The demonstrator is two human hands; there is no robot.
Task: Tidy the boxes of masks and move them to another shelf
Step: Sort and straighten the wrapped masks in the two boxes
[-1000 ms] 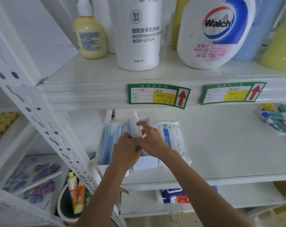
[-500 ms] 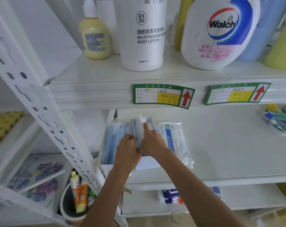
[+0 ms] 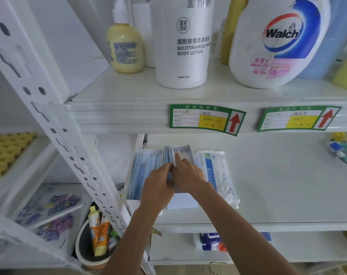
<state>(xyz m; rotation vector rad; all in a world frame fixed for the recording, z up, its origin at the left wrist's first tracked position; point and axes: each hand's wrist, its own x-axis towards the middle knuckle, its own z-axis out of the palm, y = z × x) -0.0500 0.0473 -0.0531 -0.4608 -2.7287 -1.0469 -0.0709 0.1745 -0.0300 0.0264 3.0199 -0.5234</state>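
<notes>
Nearest you, on the floor level at lower left, a round dark basin with a pale rim (image 3: 83, 253) holds an upright orange-and-yellow tube (image 3: 98, 233). Your two forearms rise from the bottom edge to the white middle shelf (image 3: 268, 195), where both hands meet over the two open white cardboard mask boxes. Your left hand (image 3: 158, 187) lies back-up over the near end of the left white box (image 3: 135, 202), which is packed with pale blue masks standing on edge (image 3: 143, 171); its fingertips press together against a thin bundle of masks (image 3: 168, 157) at the divide between the boxes. Whether the thumb closes under the bundle cannot be told. Your right hand (image 3: 188, 175) sits over the right white box (image 3: 183, 201), its index finger extended along the bundle and the other fingers curled against it. Both boxes stand touching, at the shelf's left end. Just beside the right box lies a clear plastic pack of masks with blue-and-green print (image 3: 216, 175). Toothbrushes in blue and green (image 3: 345, 151) lie well apart at the far right. On the shelf above stand a small yellow pump bottle (image 3: 126, 48), a white cylindrical body lotion bottle (image 3: 181, 48) and a large white Walch jug (image 3: 278, 42). Two green price tags with red arrows (image 3: 206, 119) are fixed to its front lip.
</notes>
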